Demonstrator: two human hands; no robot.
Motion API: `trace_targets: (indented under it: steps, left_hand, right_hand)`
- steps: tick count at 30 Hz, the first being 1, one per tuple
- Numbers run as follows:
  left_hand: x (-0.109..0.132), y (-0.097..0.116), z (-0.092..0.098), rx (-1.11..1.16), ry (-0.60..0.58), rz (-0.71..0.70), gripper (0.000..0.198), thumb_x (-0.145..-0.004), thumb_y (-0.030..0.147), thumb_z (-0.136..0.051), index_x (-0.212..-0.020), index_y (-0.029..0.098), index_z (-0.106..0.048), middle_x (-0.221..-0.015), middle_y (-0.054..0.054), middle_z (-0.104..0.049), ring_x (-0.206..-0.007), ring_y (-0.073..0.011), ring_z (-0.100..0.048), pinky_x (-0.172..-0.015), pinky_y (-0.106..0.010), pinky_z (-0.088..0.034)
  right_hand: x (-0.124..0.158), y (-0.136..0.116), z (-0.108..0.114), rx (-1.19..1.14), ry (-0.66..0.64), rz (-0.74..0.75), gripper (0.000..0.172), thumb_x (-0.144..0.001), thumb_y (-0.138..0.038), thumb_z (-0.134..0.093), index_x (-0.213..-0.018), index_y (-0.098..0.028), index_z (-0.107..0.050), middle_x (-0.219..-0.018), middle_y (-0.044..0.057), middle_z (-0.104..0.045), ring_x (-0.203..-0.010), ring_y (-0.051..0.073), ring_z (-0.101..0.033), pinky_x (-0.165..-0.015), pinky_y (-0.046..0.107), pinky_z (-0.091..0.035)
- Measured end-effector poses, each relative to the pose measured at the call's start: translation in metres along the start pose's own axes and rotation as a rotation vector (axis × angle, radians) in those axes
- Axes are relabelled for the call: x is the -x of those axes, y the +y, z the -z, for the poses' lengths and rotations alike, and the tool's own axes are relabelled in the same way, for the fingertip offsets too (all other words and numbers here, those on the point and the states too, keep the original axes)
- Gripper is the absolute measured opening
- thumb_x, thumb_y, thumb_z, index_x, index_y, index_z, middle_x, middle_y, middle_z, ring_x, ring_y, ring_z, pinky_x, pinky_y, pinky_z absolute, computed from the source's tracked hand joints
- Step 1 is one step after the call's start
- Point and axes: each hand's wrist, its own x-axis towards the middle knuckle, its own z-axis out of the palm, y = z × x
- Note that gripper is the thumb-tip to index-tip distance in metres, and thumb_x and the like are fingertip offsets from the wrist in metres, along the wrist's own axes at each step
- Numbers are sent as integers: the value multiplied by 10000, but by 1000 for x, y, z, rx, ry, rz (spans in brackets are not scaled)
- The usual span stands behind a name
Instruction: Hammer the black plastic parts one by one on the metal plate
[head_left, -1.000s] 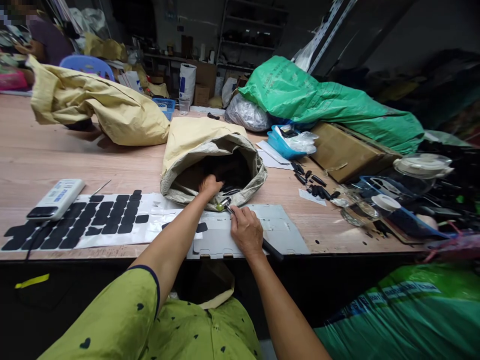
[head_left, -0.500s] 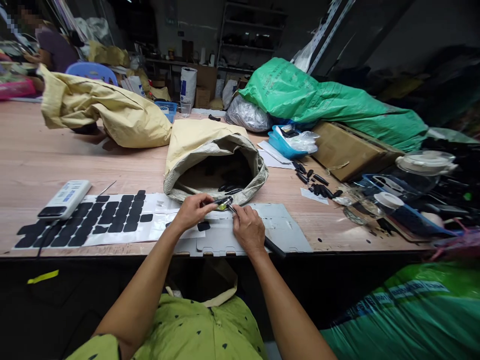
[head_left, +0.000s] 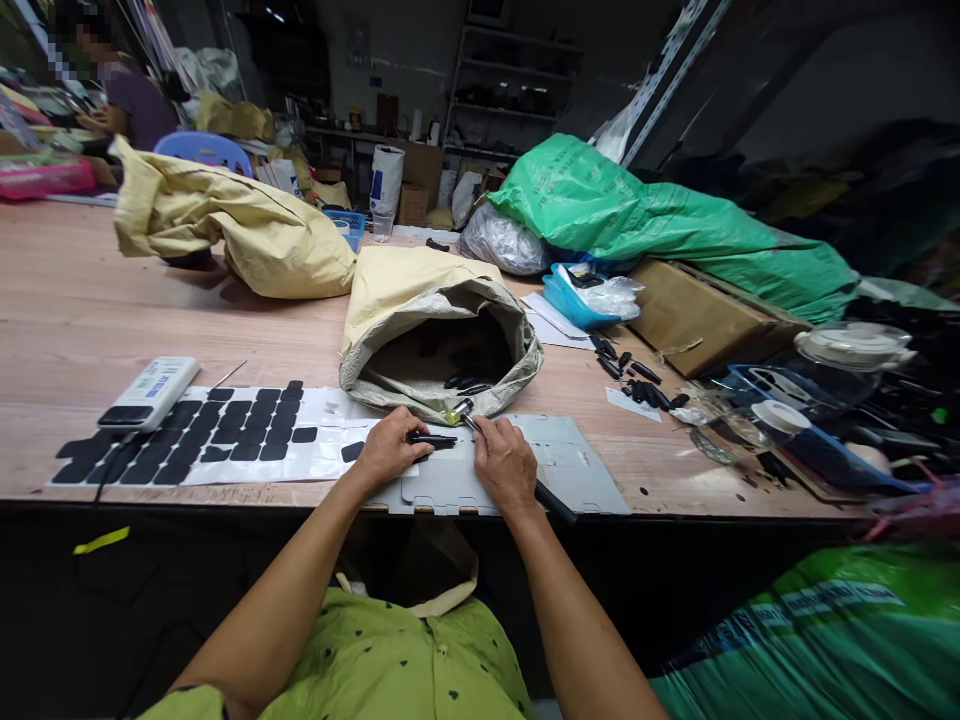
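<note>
My left hand [head_left: 388,448] is closed on a slim black part [head_left: 436,441], pressing it low against the grey board [head_left: 577,465]. My right hand [head_left: 505,462] grips a small hammer [head_left: 460,409] close to its head. That head is shiny metal with a yellow-green end, raised just above and beyond the black part. Behind my right wrist the black handle sticks out. Right past both hands lies a tan sack [head_left: 420,265] with its mouth facing me; several dark pieces [head_left: 466,384] show inside.
A white sheet of black stickers [head_left: 255,425] lies at left, with a white power strip [head_left: 150,393] on its edge. Loose black pieces [head_left: 649,392] lie at right, near a cardboard box [head_left: 690,315] and a green sack [head_left: 675,215]. A person [head_left: 135,100] sits at far left.
The black part in my left hand has gone down from beside the hammer head to the board. The hammer head now stands apart above it. The whole view has shifted slightly.
</note>
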Motion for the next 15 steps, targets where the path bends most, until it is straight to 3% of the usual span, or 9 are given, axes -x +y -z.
trace_targets:
  steps: [7, 11, 15]
  left_hand:
    - [-3, -2, -3, 0, -2, 20, 150, -743, 242, -755, -886, 201, -744, -807, 5, -556, -752, -148, -549, -699, -265, -425]
    - [-3, -3, -4, 16, -3, 33, 151, -739, 234, -757, -886, 199, -742, -828, 1, -568, -778, -152, -565, -722, -265, -438]
    - [-3, -2, -3, 30, -20, 28, 164, -737, 226, -763, -895, 191, -734, -838, 2, -564, -791, -151, -567, -731, -262, -440]
  right_hand:
    - [7, -17, 15, -279, 76, -61, 324, -956, -244, -453, -1201, -189, -657, -1014, 74, -667, -948, 190, -593, -823, 291, -450]
    - [17, -36, 25, -513, 5, -2, 330, -963, -258, -446, -1218, -197, -646, -1079, 72, -681, -1003, 177, -629, -884, 289, -488]
    - [22, -49, 33, -588, -12, 40, 348, -970, -254, -441, -1262, -202, -624, -1123, 79, -676, -1049, 176, -630, -932, 303, -495]
